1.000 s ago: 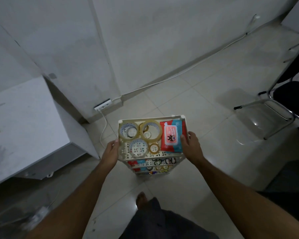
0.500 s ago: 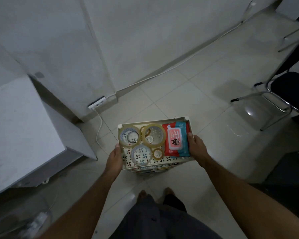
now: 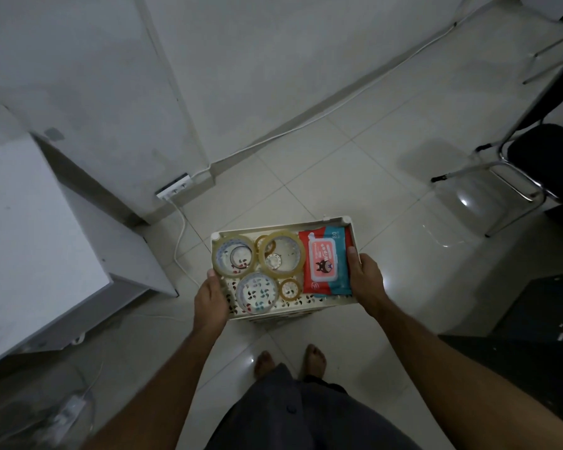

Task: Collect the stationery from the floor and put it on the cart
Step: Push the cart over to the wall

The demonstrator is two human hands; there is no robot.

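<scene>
Over the floor (image 3: 355,177), I'm gripping the cart (image 3: 283,226) with both hands' fingers; a jolt could be spilling the tape rolls (image 3: 233,259).

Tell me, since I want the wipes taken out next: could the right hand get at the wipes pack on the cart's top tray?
Probably yes. The right hand grips the cart rim right beside the wipes pack, which lies uncovered on top with nothing over it; the hand would only need to let go of the rim.

Plain office-like room: tiled floor (image 3: 355,177), bare white walls (image 3: 257,60), metal-frame black chair (image 3: 540,164), white desk (image 3: 30,238), wall socket (image 3: 173,190) with cable.
</scene>
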